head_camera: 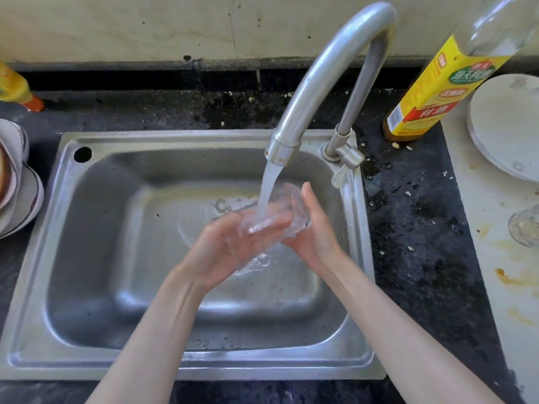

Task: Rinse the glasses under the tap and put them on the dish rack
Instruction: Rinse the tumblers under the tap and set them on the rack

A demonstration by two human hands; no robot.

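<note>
The small clear drinking glass (274, 212) lies tilted on its side between both hands, directly under the stream of running water (269, 188) that falls from the curved brushed-steel tap (329, 80), and it hangs above the basin of the stainless-steel sink (87, 258) rather than resting on it. The left hand (230, 247) cradles it from below with its fingers cupped round the underside, while the right hand (310, 228) wraps its fingers round the far end, thumb upward; both are grasping the glass, though how firmly cannot be told through the water and blur. The plainest risk, as I judge it, is a slip: wet glass against wet skin, with the stream pushing down just above the grip, could twist the glass out of the fingers and drop it onto the hard steel beneath, chipping or cracking it. A squeeze to compensate might also strain thin walls. Off to the right of the grip, another clear glass (525, 225) stands on the stained pale board (495, 287), near white plates (504, 126) and a yellow-labelled bottle (431, 88); carrying a dripping glass past these could knock one over. No dish rack is plainly visible, so the route to it cannot be judged
</note>
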